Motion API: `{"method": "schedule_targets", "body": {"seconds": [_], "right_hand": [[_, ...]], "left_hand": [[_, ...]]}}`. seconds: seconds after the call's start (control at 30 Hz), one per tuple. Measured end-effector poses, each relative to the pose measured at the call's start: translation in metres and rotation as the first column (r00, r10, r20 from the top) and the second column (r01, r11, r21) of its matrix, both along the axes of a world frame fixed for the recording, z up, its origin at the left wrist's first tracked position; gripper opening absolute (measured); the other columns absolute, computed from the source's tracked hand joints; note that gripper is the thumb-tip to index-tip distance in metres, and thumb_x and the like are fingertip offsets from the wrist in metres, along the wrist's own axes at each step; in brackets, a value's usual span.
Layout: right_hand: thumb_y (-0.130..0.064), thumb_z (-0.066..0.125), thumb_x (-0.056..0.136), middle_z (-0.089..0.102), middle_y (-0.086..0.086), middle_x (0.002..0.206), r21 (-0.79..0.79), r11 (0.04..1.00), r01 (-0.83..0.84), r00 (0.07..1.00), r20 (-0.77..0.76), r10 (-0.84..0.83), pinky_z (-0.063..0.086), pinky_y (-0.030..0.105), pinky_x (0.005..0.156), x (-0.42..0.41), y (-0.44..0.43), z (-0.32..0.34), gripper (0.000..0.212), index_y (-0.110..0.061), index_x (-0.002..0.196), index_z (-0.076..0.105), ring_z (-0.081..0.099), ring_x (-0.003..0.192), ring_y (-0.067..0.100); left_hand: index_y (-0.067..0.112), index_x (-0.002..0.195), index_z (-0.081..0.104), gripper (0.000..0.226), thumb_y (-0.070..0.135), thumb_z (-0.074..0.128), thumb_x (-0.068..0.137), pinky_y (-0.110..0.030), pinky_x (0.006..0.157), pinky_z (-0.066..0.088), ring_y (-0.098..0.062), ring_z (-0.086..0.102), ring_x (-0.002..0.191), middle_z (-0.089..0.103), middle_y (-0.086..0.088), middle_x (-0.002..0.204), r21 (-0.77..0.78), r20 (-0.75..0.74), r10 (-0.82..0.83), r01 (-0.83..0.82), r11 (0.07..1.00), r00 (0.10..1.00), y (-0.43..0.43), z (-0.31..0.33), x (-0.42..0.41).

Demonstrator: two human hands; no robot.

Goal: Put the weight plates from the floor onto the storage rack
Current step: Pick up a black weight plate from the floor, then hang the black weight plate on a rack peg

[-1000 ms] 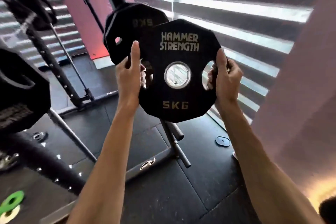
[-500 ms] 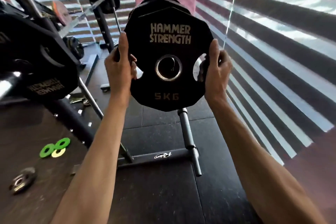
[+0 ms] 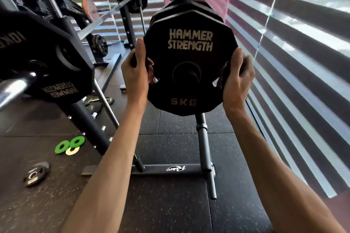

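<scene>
The left hand and right hand hold the 5 kg plate upright, fingers curled tight round its side rims. Since half a second ago its centre hole has gone dark, seemingly slid onto a peg of the storage rack, close against the hung plates behind. A small black plate lies on the floor.

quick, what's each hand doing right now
Left hand: gripping the left edge of the 5 kg weight plate.
Right hand: gripping the plate's right edge.
</scene>
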State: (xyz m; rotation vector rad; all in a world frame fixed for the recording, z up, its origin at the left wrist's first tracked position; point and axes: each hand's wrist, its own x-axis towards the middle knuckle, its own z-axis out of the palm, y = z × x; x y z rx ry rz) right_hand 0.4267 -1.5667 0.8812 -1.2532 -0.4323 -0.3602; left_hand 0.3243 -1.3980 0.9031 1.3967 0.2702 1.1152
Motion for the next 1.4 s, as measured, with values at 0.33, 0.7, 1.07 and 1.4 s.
{"method": "schedule_targets", "body": {"seconds": [0.33, 0.7, 1.07, 1.4], "right_hand": [[-0.037, 0.042, 0.105, 0.056, -0.005, 0.073, -0.011, 0.997, 0.074, 0.997, -0.029, -0.075, 0.049, 0.026, 0.069, 0.022, 0.021, -0.006, 0.034, -0.007, 0.094, 0.052, 0.054, 0.068, 0.008], [-0.040, 0.034, 0.107, 0.069, 0.010, 0.092, -0.031, 0.995, 0.095, 0.951, -0.293, -0.100, 0.061, 0.041, 0.070, -0.006, 0.004, -0.084, 0.035, -0.012, 0.104, 0.054, 0.072, 0.081, 0.020], [-0.047, 0.039, 0.103, 0.072, 0.012, 0.080, -0.307, 0.824, -0.477, 0.760, -0.614, 0.211, 0.060, 0.045, 0.065, -0.144, 0.117, -0.202, 0.038, -0.014, 0.095, 0.055, 0.071, 0.070, 0.027], [-0.053, 0.046, 0.097, 0.073, 0.009, 0.095, -0.645, 0.012, -0.764, 0.552, -0.644, 0.530, 0.056, 0.051, 0.086, -0.383, 0.292, -0.280, 0.034, -0.021, 0.100, 0.056, 0.070, 0.090, 0.031]], "left_hand": [[-0.007, 0.075, 0.050, 0.063, 0.053, 0.053, 0.093, -0.025, 0.057, 0.035, -0.022, 0.040, 0.059, 0.041, -0.010, 0.063, 0.093, 0.017, 0.015, -0.016, 0.996, 1.000, 0.019, 0.006, 0.025], [0.012, 0.085, 0.059, 0.030, 0.031, 0.046, 0.103, -0.029, 0.068, 0.049, -0.024, 0.058, 0.068, 0.061, -0.005, 0.074, 0.059, -0.046, 0.335, -0.332, 0.941, 0.941, 0.035, -0.061, -0.019], [0.008, 0.078, 0.061, 0.021, 0.015, 0.052, 0.096, -0.026, 0.052, 0.049, -0.016, 0.059, 0.052, 0.064, -0.004, 0.063, -0.092, -0.574, 0.356, -0.489, 0.867, 0.738, 0.070, -0.204, -0.170], [0.009, 0.080, 0.060, 0.021, 0.014, 0.050, 0.098, -0.021, 0.043, 0.041, -0.010, 0.055, 0.039, 0.063, -0.007, 0.063, -0.186, -0.890, 0.188, -0.708, 0.681, 0.415, 0.149, -0.307, -0.444]]}}
